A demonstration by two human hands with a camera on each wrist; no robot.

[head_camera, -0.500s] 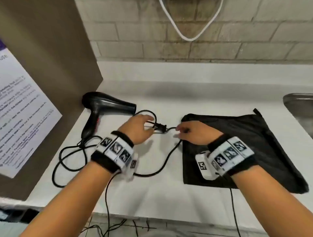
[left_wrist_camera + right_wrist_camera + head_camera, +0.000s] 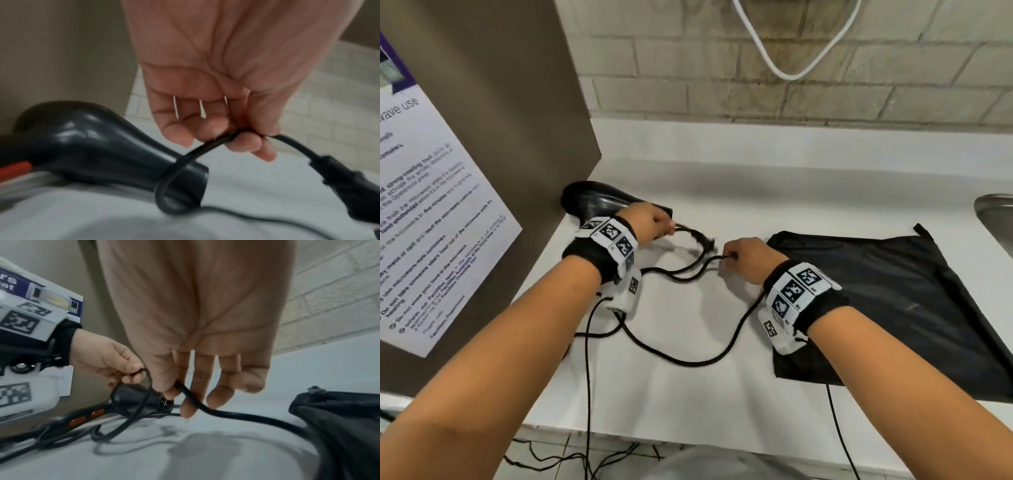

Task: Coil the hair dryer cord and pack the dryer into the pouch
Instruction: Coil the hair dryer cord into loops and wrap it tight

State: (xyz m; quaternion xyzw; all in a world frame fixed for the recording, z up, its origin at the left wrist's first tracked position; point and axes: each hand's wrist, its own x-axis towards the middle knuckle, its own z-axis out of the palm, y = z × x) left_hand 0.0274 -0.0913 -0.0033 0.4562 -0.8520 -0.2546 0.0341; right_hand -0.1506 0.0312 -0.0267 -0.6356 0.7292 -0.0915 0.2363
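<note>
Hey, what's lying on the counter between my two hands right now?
In the head view, only the black dryer cord and its plug span the gap between left hand and right hand.

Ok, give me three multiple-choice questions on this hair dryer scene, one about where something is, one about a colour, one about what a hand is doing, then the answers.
1. Where does the pouch lie?
A. Flat on the counter, right of the cord
B. Inside the sink
C. Over the dryer

2. What colour is the hair dryer?
A. White
B. Black
C. Purple

3. What is the left hand doing?
A. Resting flat on the pouch
B. Pinching the cord near the plug
C. Hanging idle

Answers: 1 A, the head view shows it spread on the countertop. 2 B, its glossy body is black. 3 B, the left wrist view shows fingers closed on the cord.
</note>
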